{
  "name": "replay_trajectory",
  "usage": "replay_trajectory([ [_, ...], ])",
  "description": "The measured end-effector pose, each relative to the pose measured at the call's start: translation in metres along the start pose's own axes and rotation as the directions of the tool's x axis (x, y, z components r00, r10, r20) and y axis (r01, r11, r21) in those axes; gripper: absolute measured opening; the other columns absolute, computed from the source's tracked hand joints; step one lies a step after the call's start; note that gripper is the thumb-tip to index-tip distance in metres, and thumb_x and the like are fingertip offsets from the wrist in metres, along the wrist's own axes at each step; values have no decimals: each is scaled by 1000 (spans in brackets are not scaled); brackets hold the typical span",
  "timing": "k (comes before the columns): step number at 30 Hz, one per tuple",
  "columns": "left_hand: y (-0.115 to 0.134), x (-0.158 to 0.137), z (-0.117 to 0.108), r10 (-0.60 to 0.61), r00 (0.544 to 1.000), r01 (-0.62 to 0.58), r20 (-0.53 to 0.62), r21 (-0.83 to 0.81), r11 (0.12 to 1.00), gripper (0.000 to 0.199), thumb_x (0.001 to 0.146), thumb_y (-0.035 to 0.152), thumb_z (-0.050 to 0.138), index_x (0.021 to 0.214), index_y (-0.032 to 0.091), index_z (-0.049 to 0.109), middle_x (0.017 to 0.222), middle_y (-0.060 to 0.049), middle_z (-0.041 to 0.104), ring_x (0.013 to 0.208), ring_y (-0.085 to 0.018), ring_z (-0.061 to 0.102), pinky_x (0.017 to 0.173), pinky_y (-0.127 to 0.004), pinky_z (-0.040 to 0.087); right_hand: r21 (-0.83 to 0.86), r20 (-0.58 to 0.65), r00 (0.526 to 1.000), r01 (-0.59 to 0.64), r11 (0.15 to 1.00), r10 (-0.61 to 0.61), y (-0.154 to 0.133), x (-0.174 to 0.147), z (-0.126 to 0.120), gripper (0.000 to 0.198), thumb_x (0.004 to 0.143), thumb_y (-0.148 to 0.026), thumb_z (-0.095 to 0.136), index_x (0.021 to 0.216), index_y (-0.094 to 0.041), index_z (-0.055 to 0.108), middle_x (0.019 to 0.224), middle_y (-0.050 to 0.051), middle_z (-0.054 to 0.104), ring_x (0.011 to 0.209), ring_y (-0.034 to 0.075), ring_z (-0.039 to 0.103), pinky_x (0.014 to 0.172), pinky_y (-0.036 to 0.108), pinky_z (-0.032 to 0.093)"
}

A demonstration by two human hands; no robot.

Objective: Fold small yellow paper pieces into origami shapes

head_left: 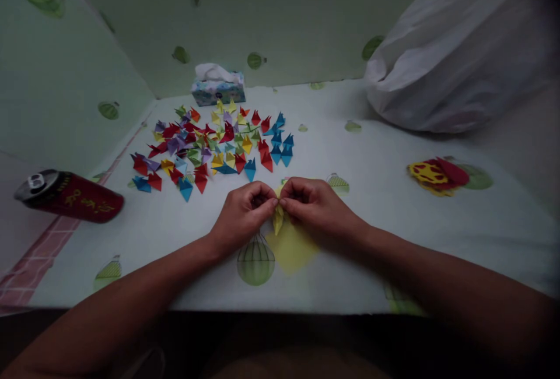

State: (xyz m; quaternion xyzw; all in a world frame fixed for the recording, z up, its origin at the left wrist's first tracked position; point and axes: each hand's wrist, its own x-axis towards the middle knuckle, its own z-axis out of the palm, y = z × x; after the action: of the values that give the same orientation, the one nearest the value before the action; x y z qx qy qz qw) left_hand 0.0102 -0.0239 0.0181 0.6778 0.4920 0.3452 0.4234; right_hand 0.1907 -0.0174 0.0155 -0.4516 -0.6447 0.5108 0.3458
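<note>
My left hand (245, 211) and my right hand (318, 207) meet at the middle of the table. Both pinch a small piece of folded yellow paper (278, 224) between thumbs and fingers. Its upper part is hidden by the fingertips; a narrow point hangs below them. Beneath it, a flat yellow paper sheet (295, 251) lies on the table, partly covered by my right hand. Beyond my hands, many folded paper cranes (227, 133) in red, blue, yellow, green and purple are spread on the tabletop.
A tissue box (219, 90) stands against the wall behind the cranes. At left is a dark red drink can (72, 195). A large white plastic bag (441, 70) bulges at the back right, with a red and yellow item (437, 175) in front of it.
</note>
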Motion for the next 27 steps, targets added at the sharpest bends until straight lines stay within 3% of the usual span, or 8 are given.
replay_trajectory([
  [15, 0, 3, 0, -1, 1000, 2, -1, 40, 999, 10, 79, 24, 64, 75, 16, 63, 67, 1, 59, 62, -11, 51, 56, -22, 40, -53, 42, 995, 94, 994, -92, 0, 1, -1, 7, 84, -21, 54, 79, -17, 57, 58, -3, 54, 53, 11, 49, 54, 25, 36],
  [27, -1, 1, 5, -109, 990, 127, 84, -256, 958, 23, 80, 35, 72, 85, 16, 60, 72, 1, 59, 61, -9, 54, 54, -21, 44, -156, -175, 967, 159, 975, -186, 4, -1, -1, 7, 83, -18, 56, 76, -18, 58, 65, -2, 56, 59, 11, 49, 56, 26, 37],
])
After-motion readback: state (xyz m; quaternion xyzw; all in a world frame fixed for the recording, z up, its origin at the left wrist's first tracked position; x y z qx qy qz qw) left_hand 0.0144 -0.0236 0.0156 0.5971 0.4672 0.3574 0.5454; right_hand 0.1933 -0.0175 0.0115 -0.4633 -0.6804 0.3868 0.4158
